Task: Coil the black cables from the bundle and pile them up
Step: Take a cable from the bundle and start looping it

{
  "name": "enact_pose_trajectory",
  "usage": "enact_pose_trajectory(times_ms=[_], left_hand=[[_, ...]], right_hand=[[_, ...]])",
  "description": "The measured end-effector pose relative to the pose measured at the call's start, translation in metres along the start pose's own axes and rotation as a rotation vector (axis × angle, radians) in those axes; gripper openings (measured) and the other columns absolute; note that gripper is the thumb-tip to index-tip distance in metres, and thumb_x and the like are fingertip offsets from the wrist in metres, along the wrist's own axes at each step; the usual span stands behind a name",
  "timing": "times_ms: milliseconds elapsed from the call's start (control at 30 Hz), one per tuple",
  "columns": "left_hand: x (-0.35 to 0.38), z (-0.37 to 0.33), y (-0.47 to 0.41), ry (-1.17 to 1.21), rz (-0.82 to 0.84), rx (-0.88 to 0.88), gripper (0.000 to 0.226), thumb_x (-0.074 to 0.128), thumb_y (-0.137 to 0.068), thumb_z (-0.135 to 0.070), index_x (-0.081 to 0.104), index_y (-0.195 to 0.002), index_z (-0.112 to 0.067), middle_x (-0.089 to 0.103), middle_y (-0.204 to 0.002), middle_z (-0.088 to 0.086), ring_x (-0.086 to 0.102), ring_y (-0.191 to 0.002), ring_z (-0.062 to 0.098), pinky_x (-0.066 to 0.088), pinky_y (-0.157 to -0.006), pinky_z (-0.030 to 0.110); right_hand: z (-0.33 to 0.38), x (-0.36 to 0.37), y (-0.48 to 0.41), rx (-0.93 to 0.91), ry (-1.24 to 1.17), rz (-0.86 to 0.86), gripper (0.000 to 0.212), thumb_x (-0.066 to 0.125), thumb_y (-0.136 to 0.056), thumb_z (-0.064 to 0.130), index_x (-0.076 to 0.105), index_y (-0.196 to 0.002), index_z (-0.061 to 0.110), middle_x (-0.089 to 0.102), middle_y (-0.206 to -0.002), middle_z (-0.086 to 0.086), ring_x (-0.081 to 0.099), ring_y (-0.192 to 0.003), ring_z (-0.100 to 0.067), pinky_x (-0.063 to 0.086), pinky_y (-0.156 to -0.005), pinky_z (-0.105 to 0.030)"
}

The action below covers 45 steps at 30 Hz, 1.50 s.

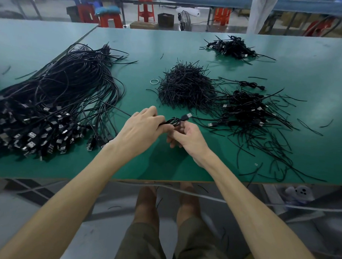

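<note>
Your arms [77, 184] reach forward, hands meeting; left hand [141, 128] grips the coiled cable [174, 121], knuckles up. Right hand [187, 137] holds it from below, fingers curled.

no readable text, no labels, no brands, no numbers, no signs anywhere

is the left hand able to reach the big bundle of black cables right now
Probably not yet: the left hand and right hand both hold a small coiled black USB cable. Otherwise the bundle of black cables lies close beside it, unobstructed.
</note>
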State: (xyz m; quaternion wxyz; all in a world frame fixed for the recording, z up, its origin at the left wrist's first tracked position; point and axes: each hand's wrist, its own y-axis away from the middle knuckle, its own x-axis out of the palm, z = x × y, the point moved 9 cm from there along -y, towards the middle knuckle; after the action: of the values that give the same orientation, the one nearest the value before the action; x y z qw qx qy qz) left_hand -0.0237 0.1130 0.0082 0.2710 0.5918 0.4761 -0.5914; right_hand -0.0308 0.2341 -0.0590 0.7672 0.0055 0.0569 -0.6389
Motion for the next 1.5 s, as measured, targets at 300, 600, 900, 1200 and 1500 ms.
enact_pose_trajectory(times_ms=[300, 600, 900, 1200, 1500], left_hand=[[0.004, -0.007, -0.005, 0.292, 0.071, -0.159, 0.031, 0.039, -0.107, -0.040, 0.038, -0.135, -0.027, 0.063, -0.081, -0.002, 0.058, -0.062, 0.018, 0.040, -0.053, 0.035], [0.010, -0.004, -0.009, 0.301, 0.246, -0.007, 0.050, 0.053, -0.098, 0.001, 0.056, -0.142, -0.023, 0.053, -0.085, -0.012, 0.057, -0.081, 0.005, 0.036, -0.070, 0.008], [0.007, 0.001, -0.004, 0.009, 0.197, -0.055, 0.036, 0.045, -0.105, -0.047, 0.058, -0.113, -0.014, 0.059, -0.115, 0.003, 0.058, -0.103, 0.028, 0.047, -0.082, 0.042], [0.006, 0.001, 0.002, 0.122, 0.104, -0.229, 0.033, 0.041, -0.105, -0.048, 0.040, -0.120, -0.018, 0.068, -0.081, 0.002, 0.061, -0.066, 0.025, 0.048, -0.064, 0.041], [0.018, -0.001, 0.001, 0.532, 0.308, -0.092, 0.038, 0.040, -0.103, 0.001, 0.045, -0.139, -0.012, 0.075, -0.088, -0.005, 0.069, -0.075, 0.016, 0.056, -0.066, 0.045]], right_hand=[[-0.001, -0.001, 0.000, -0.013, -0.046, -0.004, 0.016, 0.064, -0.098, 0.006, 0.056, -0.084, 0.009, 0.070, -0.068, -0.004, 0.062, -0.054, -0.016, 0.039, -0.049, -0.019], [0.000, -0.001, 0.001, 0.000, 0.003, -0.014, 0.011, 0.063, -0.096, 0.002, 0.060, -0.087, 0.007, 0.070, -0.068, -0.004, 0.063, -0.054, -0.018, 0.041, -0.048, -0.018], [0.002, 0.002, 0.002, 0.001, 0.053, 0.001, 0.002, 0.064, -0.096, 0.005, 0.063, -0.094, 0.005, 0.071, -0.070, -0.002, 0.064, -0.055, -0.017, 0.041, -0.049, -0.018], [0.004, 0.001, 0.003, -0.008, 0.037, 0.009, 0.011, 0.064, -0.098, 0.010, 0.062, -0.088, 0.008, 0.072, -0.071, -0.004, 0.066, -0.056, -0.017, 0.041, -0.049, -0.019], [0.005, -0.002, 0.003, -0.009, -0.003, -0.011, 0.016, 0.063, -0.098, 0.002, 0.059, -0.086, 0.011, 0.071, -0.067, 0.001, 0.062, -0.052, -0.018, 0.038, -0.046, -0.019]])
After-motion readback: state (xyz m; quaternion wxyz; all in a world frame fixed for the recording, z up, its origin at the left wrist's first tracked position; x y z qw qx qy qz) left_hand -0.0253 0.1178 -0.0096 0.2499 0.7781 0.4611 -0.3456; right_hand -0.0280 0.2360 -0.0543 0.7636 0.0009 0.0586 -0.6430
